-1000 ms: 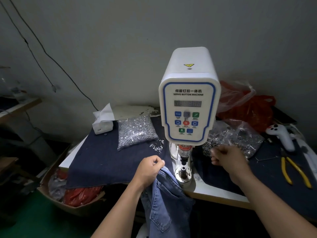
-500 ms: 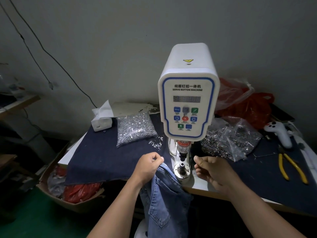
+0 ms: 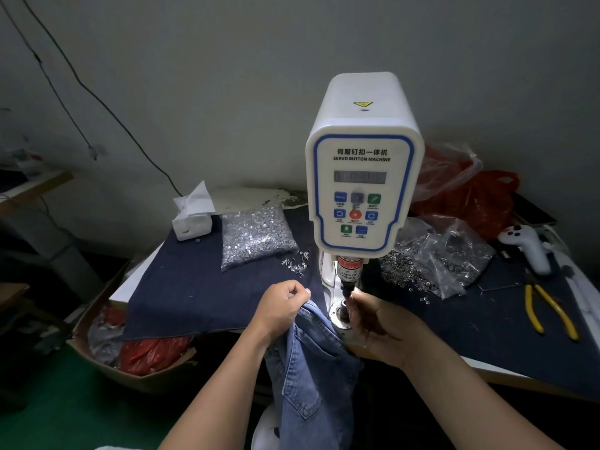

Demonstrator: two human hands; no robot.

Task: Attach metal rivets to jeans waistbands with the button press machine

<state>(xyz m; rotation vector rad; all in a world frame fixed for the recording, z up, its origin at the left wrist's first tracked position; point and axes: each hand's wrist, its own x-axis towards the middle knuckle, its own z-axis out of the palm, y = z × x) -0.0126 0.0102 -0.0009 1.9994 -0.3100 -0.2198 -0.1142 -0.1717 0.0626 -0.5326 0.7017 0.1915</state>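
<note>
One bench (image 3: pixel 487 345) carries everything, draped in dark navy cloth (image 3: pixel 201 287) with pale edges showing at its front and left. The press (image 3: pixel 365 164) stands upright at its middle, a white housing with a blue-outlined panel marked SERVO BUTTON MACHINE, a dim display and coloured keys; below it a red-labelled plunger (image 3: pixel 348 271) points down at a round die (image 3: pixel 341 315) on the base. The jeans (image 3: pixel 311 371), mid-blue washed denim with a stitched back pocket, hang over the bench's front edge just left of the die, their top edge bunched up at bench height. A red bag (image 3: pixel 467 203) under clear plastic lies behind the press on the right, and a cardboard box (image 3: pixel 107 355) with more red plastic sits on the floor to the left. One clear bag of silver rivets (image 3: pixel 256 235) lies left of the press, with a few loose ones (image 3: pixel 297 266) beside it; another bag of ring-shaped pieces (image 3: pixel 435 258) lies right of it. The left hand (image 3: pixel 281 308) has its fingers curled, gripping the jeans' top edge. The right hand (image 3: pixel 386 326) reaches to the die, fingertips pinched together right under the plunger; whether they hold anything I cannot tell. A tissue box (image 3: pixel 191 219), a white controller (image 3: pixel 529 245) and yellow-handled pliers (image 3: pixel 548 313) lie farther out.
</note>
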